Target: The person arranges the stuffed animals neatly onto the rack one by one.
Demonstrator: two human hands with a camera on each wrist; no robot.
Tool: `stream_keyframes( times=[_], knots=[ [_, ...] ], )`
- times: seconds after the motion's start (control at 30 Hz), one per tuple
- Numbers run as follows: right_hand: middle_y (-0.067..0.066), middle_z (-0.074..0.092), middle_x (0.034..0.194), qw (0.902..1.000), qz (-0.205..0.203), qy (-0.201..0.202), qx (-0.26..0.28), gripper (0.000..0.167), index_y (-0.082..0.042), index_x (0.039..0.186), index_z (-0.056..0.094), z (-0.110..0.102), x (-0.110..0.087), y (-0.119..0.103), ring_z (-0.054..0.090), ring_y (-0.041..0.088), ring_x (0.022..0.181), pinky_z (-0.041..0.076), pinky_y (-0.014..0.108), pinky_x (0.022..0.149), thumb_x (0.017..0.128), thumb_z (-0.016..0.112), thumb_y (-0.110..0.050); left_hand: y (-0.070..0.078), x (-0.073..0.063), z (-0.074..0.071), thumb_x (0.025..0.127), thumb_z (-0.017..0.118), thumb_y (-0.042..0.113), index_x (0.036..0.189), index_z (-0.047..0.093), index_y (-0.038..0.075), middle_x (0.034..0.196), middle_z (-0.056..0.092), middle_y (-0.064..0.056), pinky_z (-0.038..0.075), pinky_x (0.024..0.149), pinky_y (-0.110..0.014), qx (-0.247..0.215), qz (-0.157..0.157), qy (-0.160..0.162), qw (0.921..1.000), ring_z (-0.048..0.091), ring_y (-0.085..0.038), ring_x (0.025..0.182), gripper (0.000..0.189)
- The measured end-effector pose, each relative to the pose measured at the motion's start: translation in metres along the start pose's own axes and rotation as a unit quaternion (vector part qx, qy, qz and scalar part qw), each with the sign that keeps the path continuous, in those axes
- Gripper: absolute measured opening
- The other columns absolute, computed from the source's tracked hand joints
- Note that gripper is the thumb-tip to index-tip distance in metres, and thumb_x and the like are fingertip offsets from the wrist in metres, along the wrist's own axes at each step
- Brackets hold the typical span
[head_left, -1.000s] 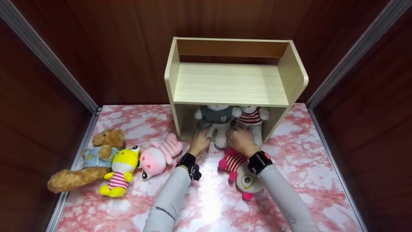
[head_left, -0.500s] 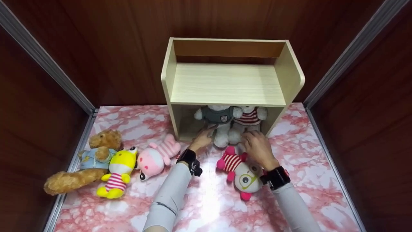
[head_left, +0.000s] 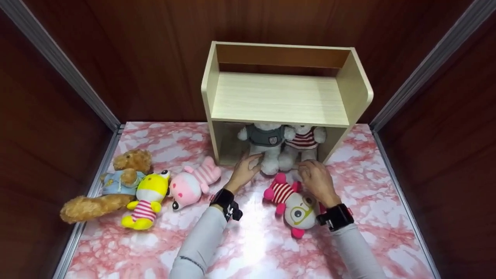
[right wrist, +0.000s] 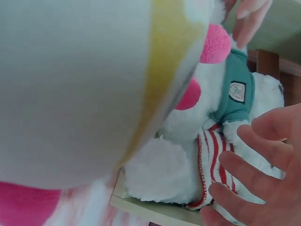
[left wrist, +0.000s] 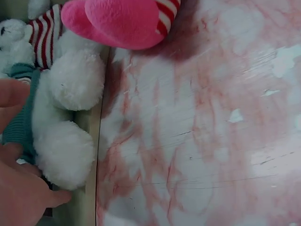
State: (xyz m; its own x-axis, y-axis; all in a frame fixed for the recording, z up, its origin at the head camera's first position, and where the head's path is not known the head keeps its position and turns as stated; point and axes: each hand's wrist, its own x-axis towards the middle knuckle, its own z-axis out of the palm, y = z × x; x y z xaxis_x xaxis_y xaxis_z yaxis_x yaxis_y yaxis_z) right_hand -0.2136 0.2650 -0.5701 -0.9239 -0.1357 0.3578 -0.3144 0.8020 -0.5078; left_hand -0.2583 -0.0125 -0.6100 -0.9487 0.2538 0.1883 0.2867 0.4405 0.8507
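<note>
Two white teddy bears sit side by side in the lower compartment of a pale wooden shelf (head_left: 279, 99). The left bear (head_left: 266, 137) wears a green sweater with a badge; its neighbour (head_left: 304, 140) has a red-and-white striped top. Their heads are partly hidden by the upper board. My left hand (head_left: 245, 172) is beside the green-sweater bear's leg, fingers reaching over its sweater (left wrist: 19, 122) in the left wrist view. At the striped bear's feet is my right hand (head_left: 317, 181); its fingers (right wrist: 249, 176) spread apart beside the striped top (right wrist: 214, 160) in the right wrist view.
A pink plush with yellow glasses (head_left: 298, 213) lies before the shelf, beside my right wrist. To the left lie a pink striped plush (head_left: 190, 186), a yellow plush (head_left: 149, 193) and a brown long-tailed plush (head_left: 124, 178). Dark wood panels (head_left: 58, 69) enclose the pink marbled surface (head_left: 162, 255).
My right hand has moved right, from between the bears' legs to the striped bear's outer foot, uncovering its inner leg and the pink plush. My left hand stays near the green-sweater bear.
</note>
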Motion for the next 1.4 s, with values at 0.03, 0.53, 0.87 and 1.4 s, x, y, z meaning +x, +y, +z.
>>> stream_keyframes(
  times=[0.03, 0.53, 0.87, 1.4],
  knots=[
    [0.017, 0.071, 0.116, 1.0, 0.005, 0.001, 0.001, 0.019, -0.003, 0.11, 0.076, -0.001, -0.001, 0.002, 0.064, 0.041, 0.11, 0.049, 0.054, 0.097, 0.096, 0.064, -0.004, 0.003, -0.003, -0.001, 0.095, 0.065, 0.007, 0.139, 0.065, 0.005, 0.161, 0.03, -0.033, 0.031, 0.119, -0.056, -0.005, -0.002, 0.006, 1.0, 0.03, -0.052, 0.147, 0.044],
    [0.019, 0.07, 0.117, 0.9998, 0.001, 0.019, 0.011, 0.019, 0.001, 0.112, 0.076, -0.007, -0.003, 0.001, 0.064, 0.043, 0.109, 0.048, 0.055, 0.096, 0.098, 0.063, -0.003, 0.008, -0.059, -0.066, 0.096, 0.063, 0.002, 0.135, 0.066, 0.004, 0.153, 0.048, -0.024, 0.034, 0.118, -0.055, -0.016, 0.036, 0.017, 0.9991, 0.044, -0.043, 0.142, 0.039],
    [0.019, 0.07, 0.117, 0.9997, -0.002, 0.018, 0.018, 0.018, 0.001, 0.11, 0.076, -0.011, -0.004, 0.001, 0.063, 0.043, 0.111, 0.047, 0.056, 0.097, 0.097, 0.064, -0.002, 0.002, -0.082, -0.14, 0.094, 0.067, 0.001, 0.131, 0.068, 0.001, 0.144, 0.056, -0.024, 0.045, 0.108, -0.055, 0.037, 0.04, 0.093, 0.9942, 0.055, -0.042, 0.13, 0.037],
    [0.02, 0.07, 0.12, 0.999, -0.031, 0.015, 0.031, 0.02, 0.0, 0.112, 0.075, 0.001, -0.006, -0.015, 0.063, 0.043, 0.113, 0.048, 0.056, 0.097, 0.093, 0.07, -0.002, -0.023, -0.122, -0.236, 0.091, 0.073, 0.008, 0.132, 0.063, -0.001, 0.155, 0.039, -0.028, 0.039, 0.109, -0.062, 0.212, -0.023, 0.309, 0.927, 0.045, -0.048, 0.135, 0.042]
  ],
)
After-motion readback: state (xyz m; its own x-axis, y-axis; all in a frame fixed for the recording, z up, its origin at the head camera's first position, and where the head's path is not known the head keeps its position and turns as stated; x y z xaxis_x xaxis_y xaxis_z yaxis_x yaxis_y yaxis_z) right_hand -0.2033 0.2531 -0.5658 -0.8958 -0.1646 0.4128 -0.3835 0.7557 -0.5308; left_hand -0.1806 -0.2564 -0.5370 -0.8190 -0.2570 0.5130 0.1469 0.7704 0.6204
